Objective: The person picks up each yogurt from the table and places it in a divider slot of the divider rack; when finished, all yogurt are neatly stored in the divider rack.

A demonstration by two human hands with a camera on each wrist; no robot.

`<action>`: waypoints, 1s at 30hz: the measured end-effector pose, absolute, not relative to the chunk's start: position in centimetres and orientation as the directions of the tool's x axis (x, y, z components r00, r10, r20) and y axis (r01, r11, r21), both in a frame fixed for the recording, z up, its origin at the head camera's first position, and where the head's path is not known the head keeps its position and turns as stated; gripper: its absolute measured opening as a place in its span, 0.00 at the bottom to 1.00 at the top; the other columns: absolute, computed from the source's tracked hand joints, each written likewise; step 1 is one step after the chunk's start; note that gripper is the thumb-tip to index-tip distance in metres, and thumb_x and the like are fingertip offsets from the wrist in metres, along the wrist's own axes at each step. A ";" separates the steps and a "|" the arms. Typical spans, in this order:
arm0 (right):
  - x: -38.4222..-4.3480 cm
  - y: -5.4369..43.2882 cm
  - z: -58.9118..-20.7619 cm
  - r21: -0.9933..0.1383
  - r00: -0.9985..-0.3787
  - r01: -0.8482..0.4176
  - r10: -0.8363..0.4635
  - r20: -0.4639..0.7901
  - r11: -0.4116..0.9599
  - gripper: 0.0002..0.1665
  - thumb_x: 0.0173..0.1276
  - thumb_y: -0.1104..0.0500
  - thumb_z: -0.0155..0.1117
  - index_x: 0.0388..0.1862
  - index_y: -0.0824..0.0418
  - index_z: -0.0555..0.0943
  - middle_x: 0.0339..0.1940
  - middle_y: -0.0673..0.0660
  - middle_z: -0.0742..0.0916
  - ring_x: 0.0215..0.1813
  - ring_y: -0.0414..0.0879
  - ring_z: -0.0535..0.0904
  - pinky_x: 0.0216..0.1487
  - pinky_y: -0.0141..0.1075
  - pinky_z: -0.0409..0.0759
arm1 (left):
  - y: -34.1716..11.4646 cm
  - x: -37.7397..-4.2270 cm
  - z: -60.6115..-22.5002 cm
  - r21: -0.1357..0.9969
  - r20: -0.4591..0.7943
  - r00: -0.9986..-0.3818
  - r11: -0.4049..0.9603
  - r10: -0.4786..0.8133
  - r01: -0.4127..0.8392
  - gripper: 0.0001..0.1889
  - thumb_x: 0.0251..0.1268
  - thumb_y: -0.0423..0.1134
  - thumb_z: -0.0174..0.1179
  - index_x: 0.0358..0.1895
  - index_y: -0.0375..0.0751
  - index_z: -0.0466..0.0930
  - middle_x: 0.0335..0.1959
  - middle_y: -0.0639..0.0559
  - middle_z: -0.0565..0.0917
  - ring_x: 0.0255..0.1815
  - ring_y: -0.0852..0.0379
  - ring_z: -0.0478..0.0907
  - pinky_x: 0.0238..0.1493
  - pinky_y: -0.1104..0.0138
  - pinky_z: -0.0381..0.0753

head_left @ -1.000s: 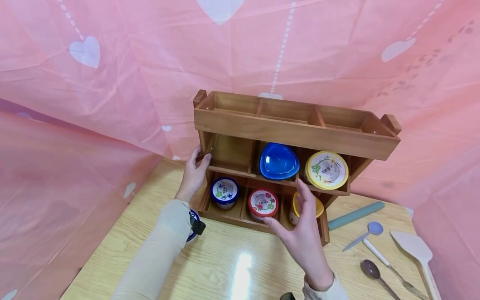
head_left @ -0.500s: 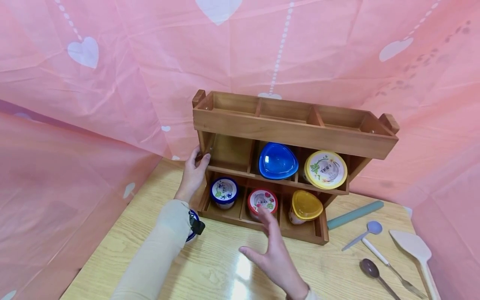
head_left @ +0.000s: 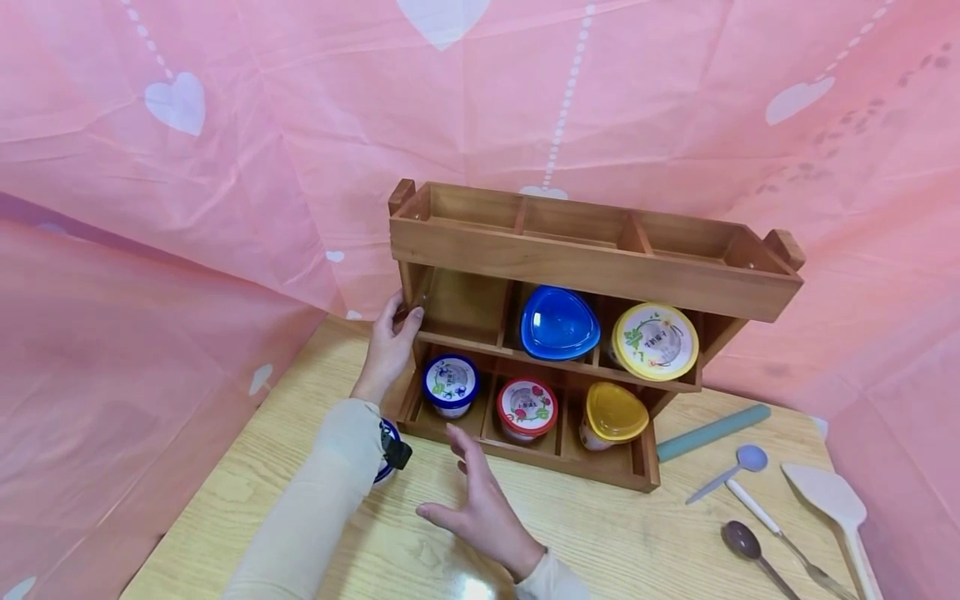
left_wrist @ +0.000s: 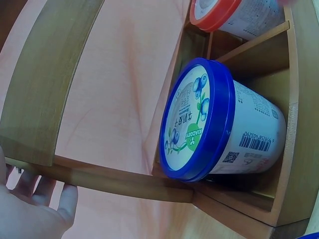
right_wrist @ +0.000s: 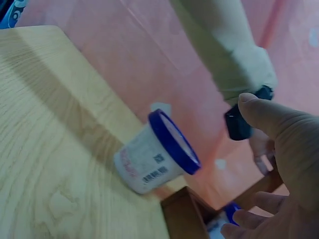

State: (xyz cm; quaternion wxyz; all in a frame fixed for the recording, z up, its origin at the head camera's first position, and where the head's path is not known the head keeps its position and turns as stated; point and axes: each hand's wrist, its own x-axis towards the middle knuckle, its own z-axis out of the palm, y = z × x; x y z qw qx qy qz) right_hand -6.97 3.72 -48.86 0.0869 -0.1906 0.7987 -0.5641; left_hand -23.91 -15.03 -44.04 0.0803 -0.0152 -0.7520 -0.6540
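My left hand [head_left: 385, 354] grips the left side of a three-tier wooden rack [head_left: 585, 260], thumb in front and fingers behind the side piece. My right hand [head_left: 483, 508] hangs over the table before the rack, thumb and fingers spread, holding nothing. A white tub with a blue lid [right_wrist: 147, 162] stands on the table beside the rack; in the head view my left wrist partly covers it. On the rack's bottom tier sit a blueberry tub [left_wrist: 249, 132], a red-lidded tub [head_left: 527, 408] and a yellow-lidded tub [head_left: 615, 412].
The middle tier holds a blue-lidded tub [head_left: 558, 323] and a yellow-lidded round tub [head_left: 655, 342]. Right of the rack lie a green rod [head_left: 712, 433], a lilac spoon [head_left: 750, 457], a brown spoon [head_left: 741, 540], a fork [head_left: 806, 567] and a white spatula [head_left: 823, 493]. Pink cloth hangs behind.
My right hand has moved left and down, away from the yellow-lidded tub on the bottom tier, past the red-lidded one. My left hand keeps its place on the rack.
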 end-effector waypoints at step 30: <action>-10.0 -4.5 -52.8 -0.872 -0.888 -0.309 -0.443 0.121 0.380 0.62 0.54 0.52 0.78 0.80 0.56 0.49 0.75 0.60 0.65 0.75 0.53 0.62 0.73 0.50 0.67 | -14.9 -23.9 -44.0 0.978 0.151 -0.984 0.160 -0.092 0.135 0.28 0.77 0.46 0.51 0.75 0.43 0.59 0.69 0.39 0.68 0.71 0.44 0.67 0.73 0.55 0.67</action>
